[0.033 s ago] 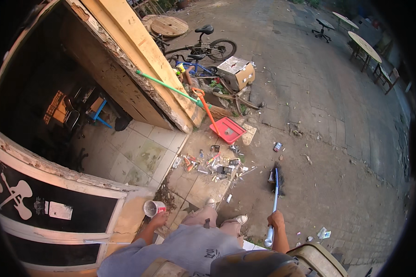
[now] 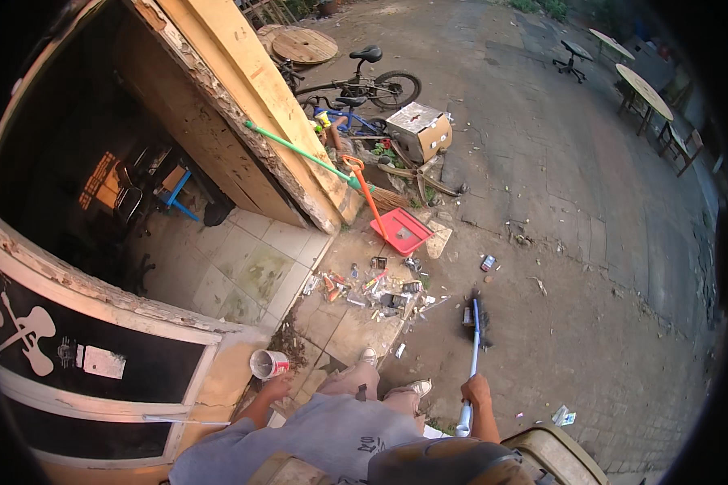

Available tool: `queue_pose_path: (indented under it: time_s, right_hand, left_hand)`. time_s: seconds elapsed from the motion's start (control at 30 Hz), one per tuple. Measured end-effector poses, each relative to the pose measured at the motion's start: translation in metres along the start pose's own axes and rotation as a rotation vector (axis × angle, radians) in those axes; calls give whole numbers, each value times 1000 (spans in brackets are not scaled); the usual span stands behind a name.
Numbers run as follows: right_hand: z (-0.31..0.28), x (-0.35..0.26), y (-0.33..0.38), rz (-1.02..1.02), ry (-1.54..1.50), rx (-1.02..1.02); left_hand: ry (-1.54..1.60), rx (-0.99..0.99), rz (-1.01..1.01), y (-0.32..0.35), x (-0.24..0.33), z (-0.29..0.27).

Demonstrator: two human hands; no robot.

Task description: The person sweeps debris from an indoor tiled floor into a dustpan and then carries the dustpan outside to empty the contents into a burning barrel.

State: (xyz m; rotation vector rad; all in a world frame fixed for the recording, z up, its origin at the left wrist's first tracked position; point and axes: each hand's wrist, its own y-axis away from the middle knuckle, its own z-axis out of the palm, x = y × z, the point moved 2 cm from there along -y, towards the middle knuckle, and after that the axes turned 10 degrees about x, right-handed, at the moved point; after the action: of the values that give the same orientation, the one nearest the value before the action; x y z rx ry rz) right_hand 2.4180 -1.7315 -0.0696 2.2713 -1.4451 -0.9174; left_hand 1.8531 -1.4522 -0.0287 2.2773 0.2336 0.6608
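My right hand grips the pale blue handle of a broom. Its dark head rests on the paving to the right of a pile of small litter. My left hand reaches down to the left and sits right beside a white and red cup on the ground. At this size I cannot make out whether it holds the cup. My legs and pale shoes lie between the two hands.
A red dustpan with an orange handle lies beyond the litter, next to a green-handled broom leaning on the wooden door frame. Bicycles and a cardboard box stand behind. An open doorway with a tiled floor is at left, and tables at far right.
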Motion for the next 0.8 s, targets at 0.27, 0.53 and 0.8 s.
queue_pose_path:
  time_s: [0.27,0.53,0.8]
  right_hand:
    - [-25,-82,59,-43,-47,-369]
    - [-100,-128,101,-8,-201,-137]
    - [-116,-207,130,320,-289,110]
  left_hand:
    - [163,45,-35,-17,41,-6]
    - [528,101,262,-205,329,-102]
    - [943,25,219,-280,510,-123]
